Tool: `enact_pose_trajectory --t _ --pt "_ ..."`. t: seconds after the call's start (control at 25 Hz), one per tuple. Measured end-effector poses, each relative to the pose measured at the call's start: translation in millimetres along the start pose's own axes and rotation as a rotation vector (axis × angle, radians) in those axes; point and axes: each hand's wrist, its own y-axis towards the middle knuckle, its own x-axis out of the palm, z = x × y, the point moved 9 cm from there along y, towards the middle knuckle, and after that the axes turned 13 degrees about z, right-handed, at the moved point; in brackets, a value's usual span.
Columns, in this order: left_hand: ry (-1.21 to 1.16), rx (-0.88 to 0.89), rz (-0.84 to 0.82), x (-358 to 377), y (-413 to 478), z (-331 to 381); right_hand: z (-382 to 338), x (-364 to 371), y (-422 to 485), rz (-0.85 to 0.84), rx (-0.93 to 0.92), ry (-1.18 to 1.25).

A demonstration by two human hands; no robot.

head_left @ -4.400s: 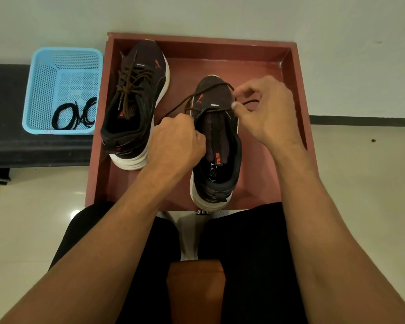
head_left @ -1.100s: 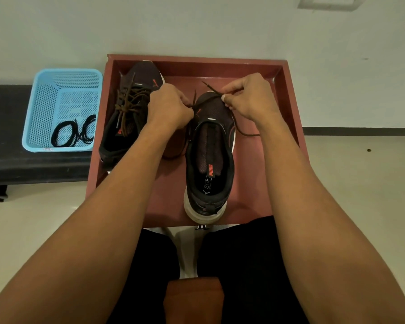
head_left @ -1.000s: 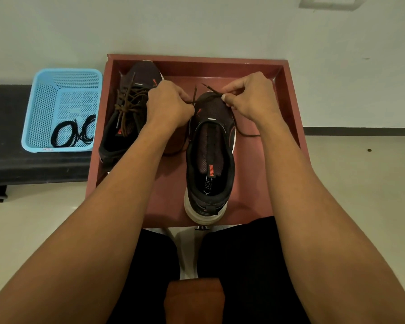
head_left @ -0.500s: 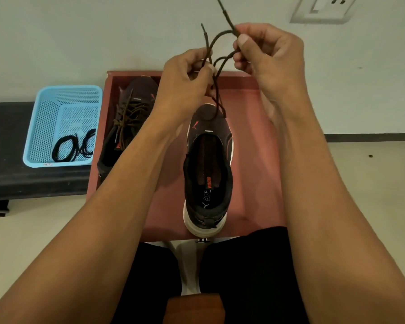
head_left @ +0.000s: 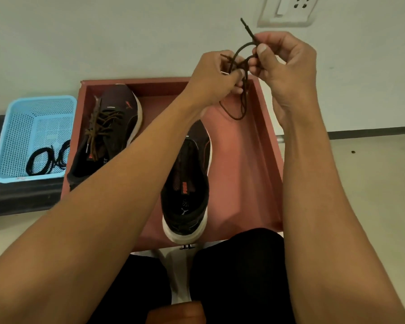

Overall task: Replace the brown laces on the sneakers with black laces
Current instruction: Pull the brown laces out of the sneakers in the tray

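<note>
Brown lace (head_left: 244,97) free of near sneaker (head_left: 187,183), bunched above tray (head_left: 255,160), pinched by left hand (head_left: 211,76) and right hand (head_left: 288,66); far sneaker (head_left: 108,132) laced in brown, not yet undone; black laces (head_left: 47,157) untouched in basket (head_left: 17,118); neither sneaker relaced

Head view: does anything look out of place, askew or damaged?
Nothing damaged or spilled. Only the laced sneaker sits angled in the tray, unlike the unlaced sneaker. The left hand and right hand pinch the loose brown lace above it.
</note>
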Motion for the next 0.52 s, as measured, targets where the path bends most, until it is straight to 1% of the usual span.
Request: enact_pose_trajectory --t 0.12,0.2,0.28,0.36,0.4,0.52 --pt "0.029 0.012 0.054 17.0 20.6 -17.2 21.6 -16.9 3.3 0.076 -0.007 -0.127" --pt "0.089 0.010 0.083 20.3 28.8 -32.1 37.7 -20.0 3.9 0.130 -0.032 -0.258" --pt "0.259 0.027 0.100 19.2 35.5 -46.5 54.1 -15.3 3.3 0.155 -0.078 -0.413" --pt "0.477 0.034 0.060 21.0 37.0 -59.4 66.0 -5.7 0.9 0.151 -0.122 -0.559" --pt "0.544 0.023 0.038 21.1 38.7 -66.2 70.3 -1.2 0.1 0.151 -0.127 -0.611" --pt "0.555 -0.075 0.030 14.2 43.8 -81.8 74.7 4.3 1.0 0.177 -0.090 -0.745"
